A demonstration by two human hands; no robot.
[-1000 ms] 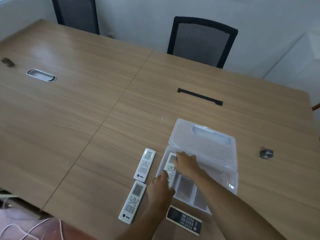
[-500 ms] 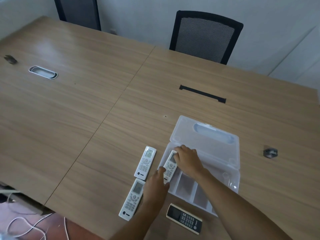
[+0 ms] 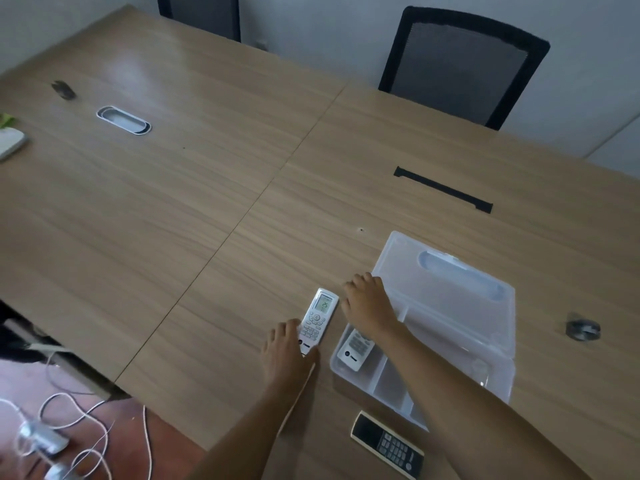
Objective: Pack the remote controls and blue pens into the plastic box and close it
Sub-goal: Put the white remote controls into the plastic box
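Note:
The clear plastic box (image 3: 485, 372) lies open on the wooden table, its lid (image 3: 450, 289) folded back. One white remote (image 3: 356, 348) lies in the box's left compartment, partly under my right wrist. A second white remote (image 3: 319, 317) lies on the table just left of the box. My left hand (image 3: 289, 351) has fingers and thumb around its lower end. My right hand (image 3: 367, 304) hovers with fingers apart beside its upper end, over the box's left rim. A black remote (image 3: 388, 445) lies near the table's front edge. No blue pens are visible.
A small grey metal object (image 3: 583, 330) sits right of the box. A black cable slot (image 3: 443, 189) and an oval grommet (image 3: 123, 120) are set into the table. A black mesh chair (image 3: 464, 64) stands behind. White cables (image 3: 79, 427) lie on the floor at lower left.
Both hands let go of the remote now lying in the box and moved left to the white remote on the table. The lower white remote is hidden behind my left arm.

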